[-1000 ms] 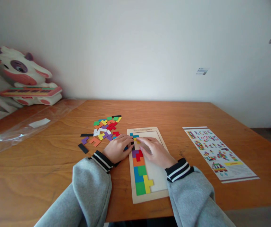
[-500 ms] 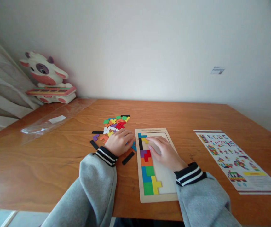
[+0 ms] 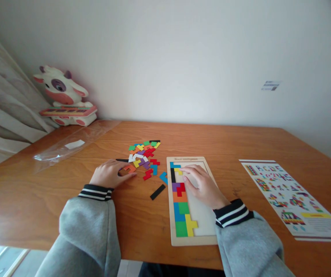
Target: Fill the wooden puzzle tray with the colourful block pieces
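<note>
A wooden puzzle board (image 3: 193,241) lies upright in front of me, its left side filled with coloured pieces. My right hand (image 3: 203,186) hovers over its upper part, thumb and index finger apart, the index tip beside a small yellow piece (image 3: 179,172). That piece sits under a blue one (image 3: 174,165) and beside a black bar (image 3: 173,175). Left of the board is a pile of loose pieces (image 3: 141,154). My left hand (image 3: 109,174) rests at the pile's left edge, thumb and fingers apart around an orange piece (image 3: 130,168); its fingertips are partly hidden.
A printed pattern sheet (image 3: 292,200) lies on the right. At the back left stand a cow toy with a keyboard (image 3: 67,96) and a clear plastic bag (image 3: 74,144). A loose black bar (image 3: 157,192) lies between the pile and the board.
My left hand has moved left, off the pile's right part, uncovering red and blue pieces there. My right hand has stayed almost in place. The view has shifted slightly.
</note>
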The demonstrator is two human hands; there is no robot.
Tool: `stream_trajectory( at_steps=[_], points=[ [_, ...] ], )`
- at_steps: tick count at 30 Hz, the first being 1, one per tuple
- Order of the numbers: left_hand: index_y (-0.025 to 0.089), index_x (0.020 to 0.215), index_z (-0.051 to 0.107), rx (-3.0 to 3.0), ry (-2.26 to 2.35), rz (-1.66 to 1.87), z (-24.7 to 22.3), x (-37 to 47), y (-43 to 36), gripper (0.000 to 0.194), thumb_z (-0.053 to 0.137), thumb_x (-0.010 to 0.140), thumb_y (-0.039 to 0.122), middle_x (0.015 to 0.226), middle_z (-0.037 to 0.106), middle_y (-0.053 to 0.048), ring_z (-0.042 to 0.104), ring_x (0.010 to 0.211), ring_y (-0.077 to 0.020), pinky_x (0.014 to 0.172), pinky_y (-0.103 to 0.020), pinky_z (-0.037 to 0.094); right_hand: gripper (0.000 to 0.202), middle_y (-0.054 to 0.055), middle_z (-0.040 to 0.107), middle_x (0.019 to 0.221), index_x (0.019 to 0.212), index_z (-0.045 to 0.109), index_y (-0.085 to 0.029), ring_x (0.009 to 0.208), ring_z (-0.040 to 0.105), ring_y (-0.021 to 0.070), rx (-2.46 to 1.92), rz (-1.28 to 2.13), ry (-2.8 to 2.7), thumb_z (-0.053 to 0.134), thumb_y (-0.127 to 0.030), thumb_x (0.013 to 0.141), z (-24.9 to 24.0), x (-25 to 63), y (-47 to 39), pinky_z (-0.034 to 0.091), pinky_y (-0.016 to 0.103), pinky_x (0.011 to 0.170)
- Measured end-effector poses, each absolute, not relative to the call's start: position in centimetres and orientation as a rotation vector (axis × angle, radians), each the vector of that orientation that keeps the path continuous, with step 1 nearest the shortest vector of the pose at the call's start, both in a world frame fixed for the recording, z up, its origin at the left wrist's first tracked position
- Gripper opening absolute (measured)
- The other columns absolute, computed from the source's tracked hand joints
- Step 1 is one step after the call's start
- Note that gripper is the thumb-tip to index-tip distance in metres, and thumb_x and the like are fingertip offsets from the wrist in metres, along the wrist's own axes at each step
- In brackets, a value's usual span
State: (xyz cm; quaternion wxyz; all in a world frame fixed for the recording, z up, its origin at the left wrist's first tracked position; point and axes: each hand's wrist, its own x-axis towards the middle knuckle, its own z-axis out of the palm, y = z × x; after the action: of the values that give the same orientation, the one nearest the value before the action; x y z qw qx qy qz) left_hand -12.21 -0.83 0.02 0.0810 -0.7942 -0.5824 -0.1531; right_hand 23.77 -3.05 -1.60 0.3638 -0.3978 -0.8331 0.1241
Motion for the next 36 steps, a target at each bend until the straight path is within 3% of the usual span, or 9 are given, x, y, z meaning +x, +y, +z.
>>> stream_trajectory(
  at_steps=[7,15,21,29,33,36],
  points=[
    [0.025,0.104,0.078,-2.428,-1.678,-0.548,-1.0,-12.3,-0.5,0.039,0.058,0.088,0.054,0.093,0.078,-0.005,0.073,0.083,-0.0232,0.072,-0.029,0.054,0.027,0.006,0.065,0.115,0.121,0.059,-0.026,0.110,0.060,0.0228,-1.016,0.299,-2.106,0.051,-0.017,0.097,-1.5,23.8,-3.1,0.051,0.045,0.098],
    [0.022,0.106,0.076,-2.543,-1.401,-0.714,-1.3,-12.2,-0.6,0.027,0.055,0.092,0.032,0.072,0.073,-0.001,0.067,0.060,-0.0120,0.059,-0.020,0.051,0.027,0.006,0.066,0.113,0.120,0.060,-0.025,0.108,0.061,0.0222,-1.009,0.300,-2.099,0.052,-0.016,0.096,-1.6,23.8,-3.0,0.052,0.044,0.097],
    [0.022,0.101,0.076,-2.511,-1.131,-1.021,-0.2,-10.6,-0.4,0.016,0.061,0.093,0.024,0.091,0.078,-0.004,0.071,0.081,-0.0165,0.078,-0.027,0.056,0.031,0.006,0.065,0.113,0.122,0.059,-0.026,0.107,0.061,0.0227,-1.000,0.294,-2.095,0.051,-0.014,0.095,-1.3,23.7,-3.0,0.052,0.045,0.096],
    [0.020,0.102,0.072,-2.620,-1.078,-1.382,0.7,-5.6,-1.7,0.012,0.066,0.092,0.019,0.090,0.075,-0.004,0.069,0.082,-0.0147,0.076,-0.026,0.058,0.027,0.006,0.067,0.111,0.120,0.060,-0.025,0.104,0.062,0.0230,-1.000,0.274,-2.104,0.054,-0.017,0.095,-1.2,23.4,-3.0,0.053,0.044,0.094],
    [0.024,0.104,0.073,-2.788,-0.901,-1.372,0.8,-1.9,-1.1,0.014,0.062,0.095,0.023,0.101,0.076,-0.004,0.068,0.097,-0.0174,0.087,-0.032,0.058,0.026,0.007,0.068,0.111,0.121,0.059,-0.025,0.103,0.064,0.0230,-0.990,0.259,-2.096,0.059,-0.023,0.096,-1.2,23.3,-2.9,0.054,0.043,0.093],
    [0.028,0.095,0.076,-2.781,-0.805,-1.309,1.0,0.2,-0.2,0.012,0.064,0.094,0.028,0.100,0.074,-0.003,0.064,0.091,-0.0174,0.083,-0.033,0.056,0.021,0.006,0.069,0.107,0.118,0.062,-0.025,0.100,0.065,0.0223,-0.960,0.249,-2.065,0.059,-0.025,0.097,-1.0,23.4,-2.9,0.056,0.041,0.090]
  ],
)
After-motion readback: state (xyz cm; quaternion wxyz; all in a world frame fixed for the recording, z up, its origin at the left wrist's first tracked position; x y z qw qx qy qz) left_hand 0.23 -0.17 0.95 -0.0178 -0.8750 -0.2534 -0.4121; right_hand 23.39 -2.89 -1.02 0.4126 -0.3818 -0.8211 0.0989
